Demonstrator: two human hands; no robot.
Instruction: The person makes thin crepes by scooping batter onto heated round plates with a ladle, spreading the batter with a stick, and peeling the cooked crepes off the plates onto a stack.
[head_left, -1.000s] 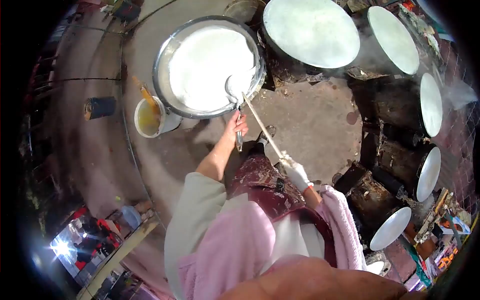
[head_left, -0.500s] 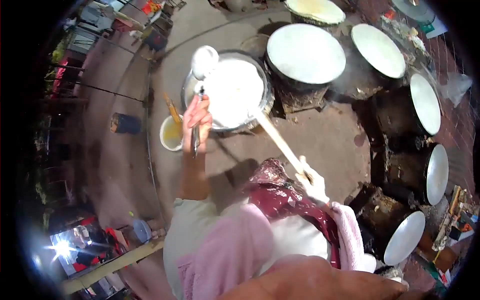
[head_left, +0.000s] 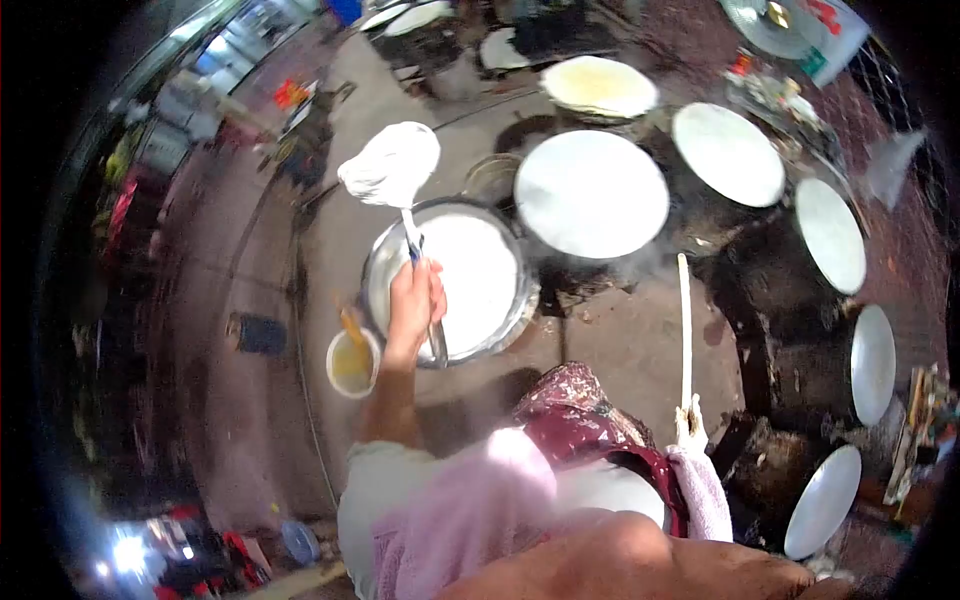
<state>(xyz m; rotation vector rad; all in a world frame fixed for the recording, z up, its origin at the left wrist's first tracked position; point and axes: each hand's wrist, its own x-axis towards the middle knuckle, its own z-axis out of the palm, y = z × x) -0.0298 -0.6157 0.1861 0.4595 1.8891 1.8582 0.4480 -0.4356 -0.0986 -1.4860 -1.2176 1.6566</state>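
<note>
My left hand is closed around the handle of a ladle, whose bowl is coated in thick white batter. The ladle is held up past the far left rim of a wide metal basin filled with white batter. My right hand, at my right side, grips a long pale wooden stick near its lower end. The stick points away from me, apart from the basin. Beside the basin, on the left, stands a small tub of yellowish liquid with a brush-like wooden handle in it.
Round flat griddles on dark stoves curve around the front and right: a big one, others. Pale flat rounds lie stacked at the back. A dark cylinder lies on the left floor.
My left hand has lifted the ladle, now thick with batter, up and away from me. My right hand has drawn the stick out of the basin and swung it right.
</note>
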